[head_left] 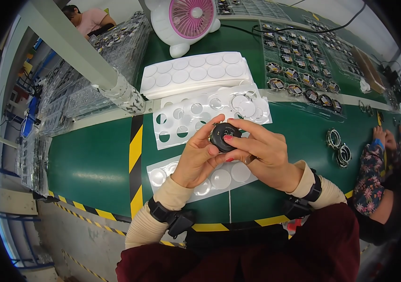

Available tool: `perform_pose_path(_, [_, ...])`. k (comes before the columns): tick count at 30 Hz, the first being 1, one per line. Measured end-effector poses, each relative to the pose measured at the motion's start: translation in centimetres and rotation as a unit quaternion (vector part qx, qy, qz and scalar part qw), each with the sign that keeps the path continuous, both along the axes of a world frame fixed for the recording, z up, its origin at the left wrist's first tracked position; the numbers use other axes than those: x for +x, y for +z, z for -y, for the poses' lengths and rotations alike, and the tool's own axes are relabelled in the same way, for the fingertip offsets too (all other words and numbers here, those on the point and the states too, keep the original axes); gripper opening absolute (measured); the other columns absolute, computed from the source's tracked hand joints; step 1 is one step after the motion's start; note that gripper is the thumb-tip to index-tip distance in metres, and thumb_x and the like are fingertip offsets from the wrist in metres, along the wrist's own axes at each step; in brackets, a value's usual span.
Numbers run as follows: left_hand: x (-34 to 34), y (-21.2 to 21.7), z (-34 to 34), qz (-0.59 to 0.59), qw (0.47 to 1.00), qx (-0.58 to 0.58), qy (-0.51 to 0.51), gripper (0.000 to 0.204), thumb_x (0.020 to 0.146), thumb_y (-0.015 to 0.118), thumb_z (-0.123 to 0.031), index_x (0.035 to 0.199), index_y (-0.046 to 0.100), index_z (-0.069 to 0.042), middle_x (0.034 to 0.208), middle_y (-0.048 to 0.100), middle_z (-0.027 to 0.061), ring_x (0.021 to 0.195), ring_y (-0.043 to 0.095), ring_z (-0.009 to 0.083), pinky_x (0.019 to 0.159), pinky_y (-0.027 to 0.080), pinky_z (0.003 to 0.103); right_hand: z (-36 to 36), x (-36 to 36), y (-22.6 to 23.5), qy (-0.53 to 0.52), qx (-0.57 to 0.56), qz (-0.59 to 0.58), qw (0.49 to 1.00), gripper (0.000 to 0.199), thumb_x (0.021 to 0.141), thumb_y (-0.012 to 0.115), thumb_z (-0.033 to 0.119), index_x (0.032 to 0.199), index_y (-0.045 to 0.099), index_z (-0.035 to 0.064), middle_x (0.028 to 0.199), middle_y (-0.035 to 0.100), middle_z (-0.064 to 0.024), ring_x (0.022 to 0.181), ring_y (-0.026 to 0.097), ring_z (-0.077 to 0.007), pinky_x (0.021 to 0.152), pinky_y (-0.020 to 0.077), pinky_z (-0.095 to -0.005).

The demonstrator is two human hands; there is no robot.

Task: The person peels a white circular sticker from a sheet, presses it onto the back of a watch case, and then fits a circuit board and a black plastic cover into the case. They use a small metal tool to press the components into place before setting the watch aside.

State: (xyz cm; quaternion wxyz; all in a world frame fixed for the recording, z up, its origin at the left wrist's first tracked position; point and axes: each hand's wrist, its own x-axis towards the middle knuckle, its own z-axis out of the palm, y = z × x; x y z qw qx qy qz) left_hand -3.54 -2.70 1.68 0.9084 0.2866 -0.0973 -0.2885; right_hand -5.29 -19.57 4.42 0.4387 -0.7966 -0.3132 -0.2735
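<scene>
Over the middle of the table I hold a small round black watch-like part [219,138] between both hands. My left hand [195,157] grips its left side with thumb and fingers. The fingers of my right hand [270,152] close on its right side, and a red-nailed fingertip presses on its dark face. Below my hands lies a white sheet with round clear stickers [220,179], partly hidden. Just beyond is a sheet with round holes [181,133], with loose round film pieces [243,106] on its right end.
Behind stands a stack of white sticker sheets [196,63], then a white and pink fan [192,19]. Clear trays of round parts [299,70] lie at back right. Metal rings [344,156] sit near a co-worker's floral sleeve [369,183]. A post [76,44] and stacked trays [102,89] stand left.
</scene>
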Motion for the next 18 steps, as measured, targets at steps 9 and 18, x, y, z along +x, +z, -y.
perform_pose_path(9, [-0.22, 0.26, 0.31, 0.014, 1.0, 0.006, 0.02, 0.069, 0.071, 0.071, -0.016, 0.129, 0.034, -0.007, 0.115, 0.049, 0.0081, 0.102, 0.053, 0.0204, 0.083, 0.051, 0.033, 0.02, 0.06, -0.1, 0.002, -0.002, 0.016, 1.0, 0.028, 0.062, 0.073, 0.006, 0.087, 0.063, 0.0028, 0.104, 0.059, -0.0165, 0.061, 0.061, -0.018, 0.05, 0.0461, -0.0223])
perform_pose_path(18, [-0.27, 0.22, 0.44, 0.004, 0.999, 0.007, 0.037, 0.065, 0.074, 0.068, -0.015, 0.128, 0.035, -0.006, 0.115, 0.049, 0.0082, 0.103, 0.053, 0.0211, 0.084, 0.051, 0.033, -0.31, 0.01, -0.49, -0.029, -0.029, 0.023, 0.999, 0.027, 0.063, 0.069, -0.001, 0.089, 0.063, 0.0032, 0.104, 0.06, -0.0152, 0.066, 0.062, -0.0218, 0.054, 0.0487, -0.0237])
